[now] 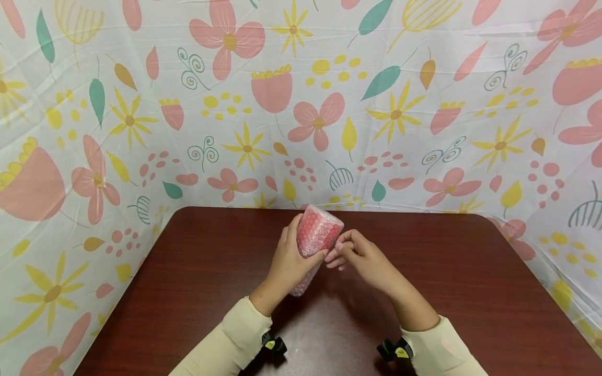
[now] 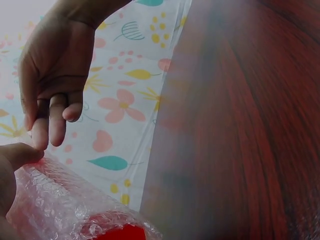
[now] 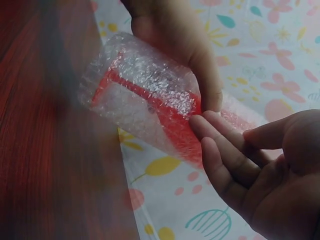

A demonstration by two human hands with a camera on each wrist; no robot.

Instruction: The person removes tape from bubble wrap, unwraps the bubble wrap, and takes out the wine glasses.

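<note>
Flowery cloth [image 1: 317,122] fills the upper frame behind our table [image 1: 447,261]. Mid-frame, we've the bubble-wrapped pack [image 1: 317,232] tilted over it, L hand [image 1: 288,261] wrapped round, prob. to steady it & leave its right side free for our R hand [image 1: 364,256]: fingers loose, slightly spread, pinching nothing visible; contact unclear.

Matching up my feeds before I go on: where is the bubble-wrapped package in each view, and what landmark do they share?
Head: package a little below centre, gripped by the left hand.
Left wrist: package at bottom left, cut off by the frame.
Right wrist: package from upper left to the middle.
Shared landmark: table, across the bottom in head, right side in left wrist, left side in right wrist.
</note>
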